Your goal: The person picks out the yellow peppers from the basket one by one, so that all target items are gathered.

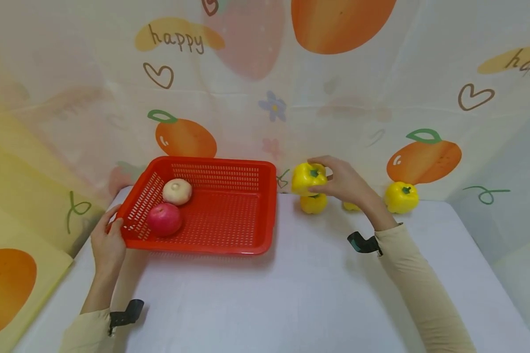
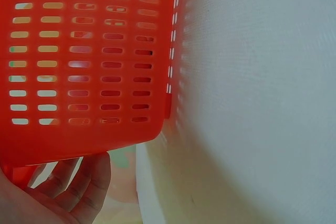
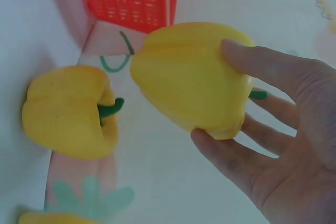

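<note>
My right hand [image 1: 342, 182] grips a yellow bell pepper [image 1: 308, 179] between thumb and fingers, raised above the table to the right of the basket. In the right wrist view that held pepper [image 3: 191, 77] shows its green stem toward the palm. Below it, a second yellow pepper [image 1: 313, 204] sits on the table. My left hand [image 1: 109, 243] holds the left rim of a red plastic basket [image 1: 221, 247], thumb on top and fingers beneath the edge. Inside the basket, at its left end, lie a pinkish-red round fruit [image 1: 164, 219] and a cream-coloured round vegetable [image 1: 177, 191].
Another yellow pepper [image 1: 401, 197] stands farther right on the white table [image 1: 256, 304]. Part of one more pepper [image 1: 351, 206] shows below the right wrist. A fruit-printed cloth [image 1: 322, 113] hangs directly behind the table. Each wrist wears a black camera mount.
</note>
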A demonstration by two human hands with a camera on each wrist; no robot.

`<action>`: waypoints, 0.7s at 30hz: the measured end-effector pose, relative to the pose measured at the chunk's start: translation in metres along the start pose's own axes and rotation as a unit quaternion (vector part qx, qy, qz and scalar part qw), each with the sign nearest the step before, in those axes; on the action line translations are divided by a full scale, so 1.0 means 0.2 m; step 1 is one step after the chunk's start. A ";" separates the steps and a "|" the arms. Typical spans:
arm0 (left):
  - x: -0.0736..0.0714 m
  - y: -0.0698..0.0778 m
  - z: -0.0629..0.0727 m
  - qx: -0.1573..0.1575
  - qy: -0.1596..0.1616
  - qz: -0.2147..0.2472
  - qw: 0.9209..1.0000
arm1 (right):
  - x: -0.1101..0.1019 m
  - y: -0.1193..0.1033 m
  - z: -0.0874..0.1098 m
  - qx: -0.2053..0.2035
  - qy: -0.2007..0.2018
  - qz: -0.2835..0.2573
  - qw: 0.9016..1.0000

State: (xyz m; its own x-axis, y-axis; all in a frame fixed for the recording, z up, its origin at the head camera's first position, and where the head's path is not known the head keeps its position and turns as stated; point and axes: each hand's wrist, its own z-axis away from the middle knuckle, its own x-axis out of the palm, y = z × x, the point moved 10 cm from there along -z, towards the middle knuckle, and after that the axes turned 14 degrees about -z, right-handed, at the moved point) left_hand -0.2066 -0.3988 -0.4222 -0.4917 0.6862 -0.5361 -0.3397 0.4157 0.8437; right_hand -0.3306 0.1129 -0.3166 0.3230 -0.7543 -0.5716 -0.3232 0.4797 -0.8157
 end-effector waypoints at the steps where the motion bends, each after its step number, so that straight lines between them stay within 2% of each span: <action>1: 0.00 0.00 0.00 0.000 -0.002 0.001 1.000 | -0.01 0.01 0.01 0.001 0.001 0.002 1.000; 9: -0.01 0.02 0.00 0.020 0.020 -0.001 1.000 | -0.11 0.06 0.06 0.023 0.008 0.022 0.999; 15: 0.00 0.02 0.00 0.019 0.015 0.008 1.000 | -0.20 0.08 0.11 0.020 0.003 0.045 0.999; 21: 0.00 0.01 0.00 0.018 0.016 0.000 1.000 | -0.30 0.11 0.18 0.018 0.015 0.057 0.998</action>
State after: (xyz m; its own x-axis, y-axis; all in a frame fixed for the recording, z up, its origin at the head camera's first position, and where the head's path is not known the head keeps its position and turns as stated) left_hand -0.2074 -0.3985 -0.4194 -0.5175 0.6671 -0.5359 -0.3100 0.4375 0.8441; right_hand -0.3259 0.1844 -0.3044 0.2585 -0.7068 -0.6585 -0.3249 0.5783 -0.7483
